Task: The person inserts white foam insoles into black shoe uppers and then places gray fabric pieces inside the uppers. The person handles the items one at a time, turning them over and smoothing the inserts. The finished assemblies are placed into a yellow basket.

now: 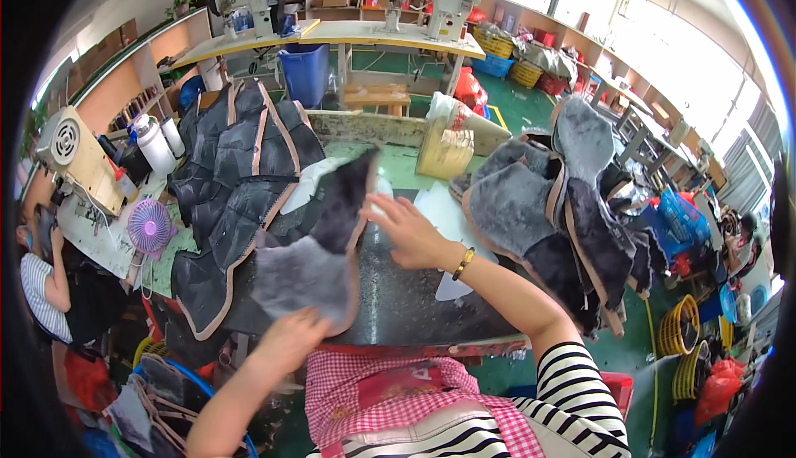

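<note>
A fleece-lined fabric piece [303,280], grey below and dark above with a tan edge, stands tilted over the dark work surface [406,309]. My left hand [292,339] is closed on its lower edge. Beside the piece's right edge is my right hand [408,230], fingers stretched out and its fingertips at or close to the tan edge; whether they touch it I cannot tell. The upper dark part is blurred. White sheet-like pieces [441,213] lie on the table near my right hand.
Dark panels with tan edging [240,155] are heaped on the left, grey fleece-lined ones [514,201] on the right. A taped yellowish block [445,150] stands behind. At the left are a purple fan [151,226], a white flask [154,143] and another person [46,288].
</note>
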`<state>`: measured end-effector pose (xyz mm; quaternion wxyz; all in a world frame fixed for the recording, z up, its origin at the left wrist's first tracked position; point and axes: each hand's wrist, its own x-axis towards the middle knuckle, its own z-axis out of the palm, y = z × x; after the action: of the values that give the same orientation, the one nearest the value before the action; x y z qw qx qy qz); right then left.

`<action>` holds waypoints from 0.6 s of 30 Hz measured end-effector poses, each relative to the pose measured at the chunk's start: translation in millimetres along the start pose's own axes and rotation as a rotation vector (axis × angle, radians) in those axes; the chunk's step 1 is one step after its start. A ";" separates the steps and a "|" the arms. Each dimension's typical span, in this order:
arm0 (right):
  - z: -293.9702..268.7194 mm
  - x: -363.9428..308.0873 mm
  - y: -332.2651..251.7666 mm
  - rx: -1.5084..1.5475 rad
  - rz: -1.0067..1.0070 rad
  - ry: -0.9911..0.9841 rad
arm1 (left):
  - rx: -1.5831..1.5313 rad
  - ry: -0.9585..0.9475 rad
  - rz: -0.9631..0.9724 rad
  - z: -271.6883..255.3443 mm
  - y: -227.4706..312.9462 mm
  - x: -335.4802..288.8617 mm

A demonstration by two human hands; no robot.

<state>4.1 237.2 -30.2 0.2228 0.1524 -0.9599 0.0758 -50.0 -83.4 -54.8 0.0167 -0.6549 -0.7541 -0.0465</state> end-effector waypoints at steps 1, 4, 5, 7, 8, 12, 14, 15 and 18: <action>1.6 4.7 0.0 -0.012 -0.062 -0.034 | 0.029 0.013 -0.012 -3.0 -9.5 -30.9; 32.6 7.3 -6.7 -0.013 -0.221 -0.122 | 0.022 -0.060 -0.232 -8.4 -11.9 -59.2; 46.7 12.9 -7.0 0.048 -0.272 -0.087 | -0.057 -0.027 -0.314 -12.8 4.7 -49.9; 54.7 27.4 -18.1 0.095 -0.323 -0.040 | -0.091 0.088 -0.439 -1.0 32.1 -39.0; 57.8 32.4 -22.7 0.067 -0.324 -0.026 | -0.010 0.188 -0.468 14.3 37.2 -35.8; 47.4 32.0 -12.1 0.108 -0.374 -0.067 | 0.157 0.368 -0.258 45.2 15.8 -59.2; 44.6 18.6 -5.9 0.119 -0.397 -0.129 | 0.108 0.333 -0.160 28.8 -3.7 -78.2; 47.3 6.8 -4.7 0.143 -0.403 -0.162 | 0.089 0.336 -0.100 27.4 -15.4 -83.9; 56.4 -3.1 -12.0 0.153 -0.316 -0.209 | 0.083 0.319 -0.044 26.2 -27.5 -83.6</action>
<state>-12.1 214.6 -80.8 0.1188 0.3248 -0.9334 0.0963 -64.4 -167.2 -89.4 0.1625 -0.6212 -0.7574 -0.1190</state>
